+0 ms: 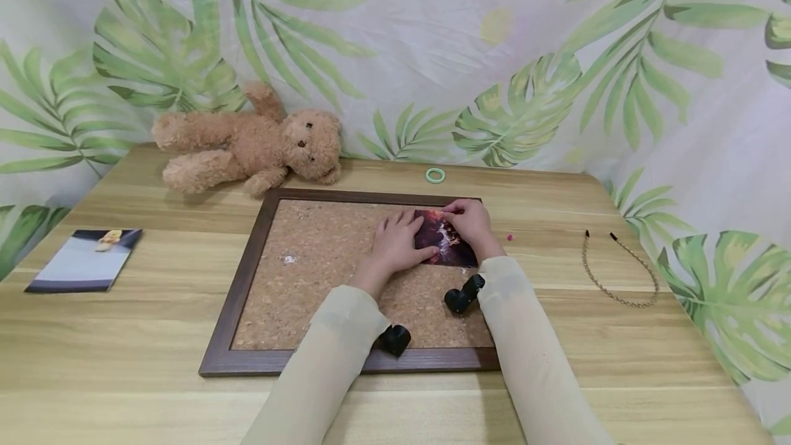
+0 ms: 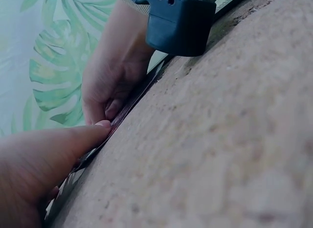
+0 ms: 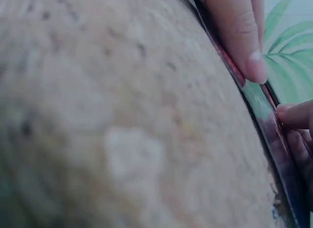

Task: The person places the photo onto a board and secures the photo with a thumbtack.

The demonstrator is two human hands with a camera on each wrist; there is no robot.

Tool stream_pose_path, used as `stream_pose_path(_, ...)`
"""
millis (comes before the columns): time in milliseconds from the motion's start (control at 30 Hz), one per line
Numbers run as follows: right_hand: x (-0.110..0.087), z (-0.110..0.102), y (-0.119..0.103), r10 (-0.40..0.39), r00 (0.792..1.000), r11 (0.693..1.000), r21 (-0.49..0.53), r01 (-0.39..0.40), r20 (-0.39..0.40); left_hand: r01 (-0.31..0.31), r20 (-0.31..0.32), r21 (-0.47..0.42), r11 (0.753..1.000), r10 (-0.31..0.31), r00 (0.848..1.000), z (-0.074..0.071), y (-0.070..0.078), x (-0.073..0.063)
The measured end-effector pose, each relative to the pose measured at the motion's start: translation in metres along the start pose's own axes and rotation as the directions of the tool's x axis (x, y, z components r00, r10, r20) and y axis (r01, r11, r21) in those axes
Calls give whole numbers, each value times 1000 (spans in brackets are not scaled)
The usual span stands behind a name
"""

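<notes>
A dark card print (image 1: 454, 247) with red and orange colours lies on the upper right of a framed cork board (image 1: 309, 273). My left hand (image 1: 397, 242) rests flat with spread fingers, its thumb touching the print's left part. At the print's top edge is my right hand (image 1: 471, 225), fingers bent and tips brought together. Whether those fingertips hold something small is hidden. In the left wrist view, my left thumb (image 2: 73, 142) meets the print's edge. The right wrist view shows bent right-hand fingers (image 3: 296, 118) close above the print (image 3: 274, 145).
A small pink piece (image 1: 509, 237) sits on the table right of the board. Farther right lies a thin chain (image 1: 618, 301). Behind are a green ring (image 1: 435, 176) and a teddy bear (image 1: 253, 143). Another card print (image 1: 86, 263) lies at left.
</notes>
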State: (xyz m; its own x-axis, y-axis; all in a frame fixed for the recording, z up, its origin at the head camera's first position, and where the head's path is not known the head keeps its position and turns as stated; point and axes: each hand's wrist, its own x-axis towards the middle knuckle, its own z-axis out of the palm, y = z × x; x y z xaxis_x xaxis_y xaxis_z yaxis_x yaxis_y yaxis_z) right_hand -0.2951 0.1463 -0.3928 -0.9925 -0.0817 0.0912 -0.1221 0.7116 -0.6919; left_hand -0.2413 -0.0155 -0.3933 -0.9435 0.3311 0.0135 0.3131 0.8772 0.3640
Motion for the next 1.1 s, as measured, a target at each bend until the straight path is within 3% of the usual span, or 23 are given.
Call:
stream_pose_path(400,-1,-1,-2,-27,999,999,-23,28,27,7,12,2,1000,-7,1000,0,0,-1)
stream_pose_path(700,-2,0,2,-6,1000,998,68,7,-15,13,12,-5,1000,-13,1000,0,1,-1)
stream_pose_path(1100,0,2,2,-14,999,999,34,16,-38,11,5,-2,1000,-11,1000,0,0,0)
